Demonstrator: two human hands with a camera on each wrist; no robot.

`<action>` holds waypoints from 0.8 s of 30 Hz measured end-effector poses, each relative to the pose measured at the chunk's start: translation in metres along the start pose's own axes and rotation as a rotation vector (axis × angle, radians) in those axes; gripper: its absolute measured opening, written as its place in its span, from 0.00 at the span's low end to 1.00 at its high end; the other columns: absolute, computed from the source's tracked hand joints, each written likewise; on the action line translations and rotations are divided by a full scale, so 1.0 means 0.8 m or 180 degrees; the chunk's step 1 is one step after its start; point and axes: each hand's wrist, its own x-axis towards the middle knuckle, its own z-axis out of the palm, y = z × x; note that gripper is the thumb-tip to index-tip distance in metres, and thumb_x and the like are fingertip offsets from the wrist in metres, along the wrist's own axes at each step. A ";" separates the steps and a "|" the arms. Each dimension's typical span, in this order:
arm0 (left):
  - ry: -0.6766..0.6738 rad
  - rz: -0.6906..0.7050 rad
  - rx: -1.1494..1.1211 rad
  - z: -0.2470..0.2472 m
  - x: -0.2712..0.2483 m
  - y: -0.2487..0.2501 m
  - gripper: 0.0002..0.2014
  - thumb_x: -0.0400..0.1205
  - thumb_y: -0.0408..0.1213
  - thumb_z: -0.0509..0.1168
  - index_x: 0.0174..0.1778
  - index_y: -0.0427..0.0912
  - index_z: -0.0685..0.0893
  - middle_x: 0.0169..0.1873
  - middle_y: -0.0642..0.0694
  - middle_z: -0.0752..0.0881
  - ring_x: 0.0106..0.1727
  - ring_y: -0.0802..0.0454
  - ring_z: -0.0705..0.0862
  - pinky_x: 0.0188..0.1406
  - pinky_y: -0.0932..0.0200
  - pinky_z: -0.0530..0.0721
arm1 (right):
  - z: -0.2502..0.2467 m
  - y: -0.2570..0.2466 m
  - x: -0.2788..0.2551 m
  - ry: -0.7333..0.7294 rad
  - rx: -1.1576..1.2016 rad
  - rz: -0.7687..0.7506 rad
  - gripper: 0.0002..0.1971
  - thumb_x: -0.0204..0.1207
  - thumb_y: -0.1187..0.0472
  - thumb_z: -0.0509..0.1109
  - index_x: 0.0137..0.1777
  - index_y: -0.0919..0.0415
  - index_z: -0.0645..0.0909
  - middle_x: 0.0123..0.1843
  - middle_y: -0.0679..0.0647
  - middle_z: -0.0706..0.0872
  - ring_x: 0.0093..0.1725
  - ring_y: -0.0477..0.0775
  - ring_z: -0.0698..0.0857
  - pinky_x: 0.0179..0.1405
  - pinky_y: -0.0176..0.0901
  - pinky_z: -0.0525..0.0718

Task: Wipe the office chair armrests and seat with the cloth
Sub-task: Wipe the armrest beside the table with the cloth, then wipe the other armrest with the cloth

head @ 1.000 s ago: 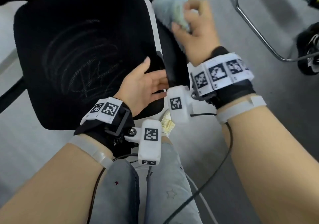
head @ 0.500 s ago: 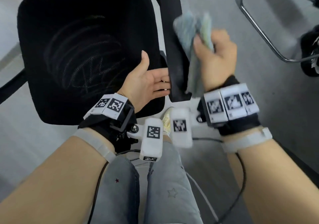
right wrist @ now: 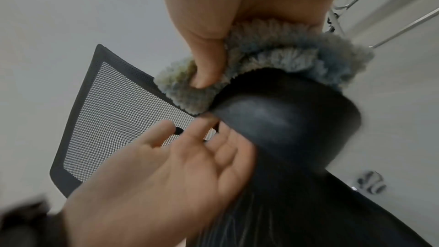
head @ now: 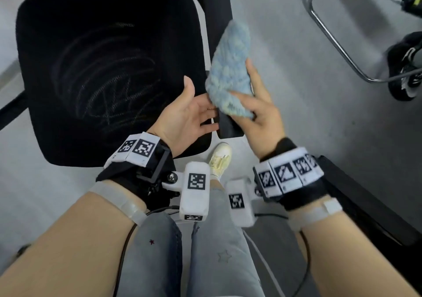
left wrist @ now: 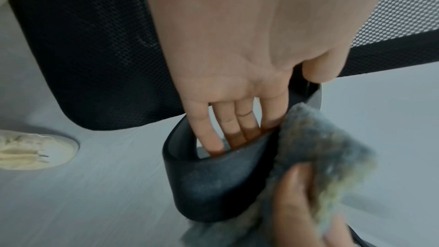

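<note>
Here the right hand (head: 262, 116) gripped the fluffy blue-grey cloth (head: 230, 72), draped over the black plastic armrest (head: 228, 127). Left hand (head: 189, 116) lay flat-fingered, fingertips under that armrest, beside the black mesh seat (head: 102, 68).

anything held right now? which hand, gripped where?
The right hand holds the blue cloth by its near end, thumb pinching it onto the armrest. The left hand holds nothing, its straight fingers slipped under the armrest.

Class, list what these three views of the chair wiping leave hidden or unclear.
- Armrest top, head view: covered by the cloth.
- Left hand fingers, left wrist view: tips hidden behind the armrest loop.
- Right hand, right wrist view: only the thumb shows; the cloth hides the rest.
</note>
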 end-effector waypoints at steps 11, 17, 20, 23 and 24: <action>-0.0091 0.0112 0.0021 0.012 -0.003 0.009 0.39 0.80 0.61 0.27 0.75 0.46 0.69 0.71 0.46 0.77 0.73 0.52 0.74 0.76 0.46 0.68 | 0.034 0.059 -0.091 0.0832 -0.0213 0.0527 0.31 0.62 0.83 0.70 0.54 0.46 0.85 0.70 0.37 0.61 0.69 0.31 0.64 0.72 0.51 0.72; -0.0143 0.0119 0.0215 0.000 -0.015 0.010 0.36 0.80 0.62 0.29 0.79 0.50 0.61 0.78 0.49 0.69 0.77 0.54 0.68 0.76 0.48 0.66 | 0.052 0.055 -0.101 0.0932 0.0593 0.1690 0.15 0.74 0.75 0.67 0.57 0.61 0.83 0.59 0.56 0.75 0.47 0.34 0.79 0.46 0.21 0.80; 0.0084 0.0172 0.0163 -0.016 -0.037 0.010 0.33 0.83 0.60 0.33 0.79 0.47 0.61 0.76 0.49 0.70 0.74 0.54 0.72 0.73 0.50 0.69 | 0.073 0.047 -0.100 0.0727 0.1082 0.2156 0.10 0.79 0.67 0.63 0.41 0.58 0.84 0.37 0.55 0.85 0.37 0.48 0.84 0.44 0.44 0.84; 0.0394 0.0329 0.0229 -0.043 -0.070 0.014 0.29 0.84 0.56 0.38 0.78 0.47 0.63 0.74 0.50 0.74 0.71 0.55 0.75 0.73 0.49 0.70 | 0.108 0.027 -0.086 0.0308 0.1328 0.2371 0.09 0.79 0.60 0.64 0.40 0.57 0.84 0.39 0.60 0.88 0.44 0.62 0.86 0.54 0.60 0.83; 0.0514 0.0386 0.0276 -0.056 -0.083 0.017 0.28 0.85 0.55 0.39 0.77 0.47 0.64 0.73 0.50 0.74 0.70 0.55 0.76 0.73 0.50 0.70 | 0.122 0.020 -0.079 0.0140 0.1297 0.2356 0.08 0.78 0.57 0.66 0.41 0.56 0.84 0.45 0.64 0.88 0.50 0.66 0.86 0.60 0.64 0.81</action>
